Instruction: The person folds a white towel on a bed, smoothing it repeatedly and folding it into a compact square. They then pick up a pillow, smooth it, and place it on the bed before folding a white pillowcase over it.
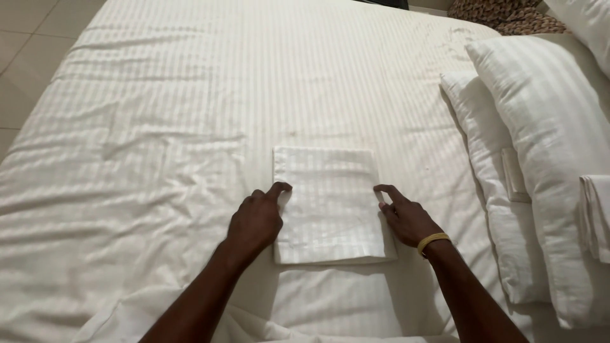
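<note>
Clearly soft, light and limp, the folded white cloth (329, 206) lies flat on the bed (159, 127) near its foot edge; best pinched at the side edges. Left hand (255, 222) and right hand (408, 219) touch those edges, fingers loosely apart, clamping nothing. Pillows (527, 146) lie along the bed's right side.

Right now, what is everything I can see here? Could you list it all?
folded cloth: one, white striped, middle of the bed
bed sheet: one, white striped, wrinkled, covering the bed
pillows: at least three, white, stacked at the right
small folded cloth: one, white, on the pillows, far right
woven thing: one, brown, top right
floor tiles: beige, top left
wristband: one, yellow, right wrist
left hand: fingers on the cloth's left edge
right hand: fingers at its right edge
</note>
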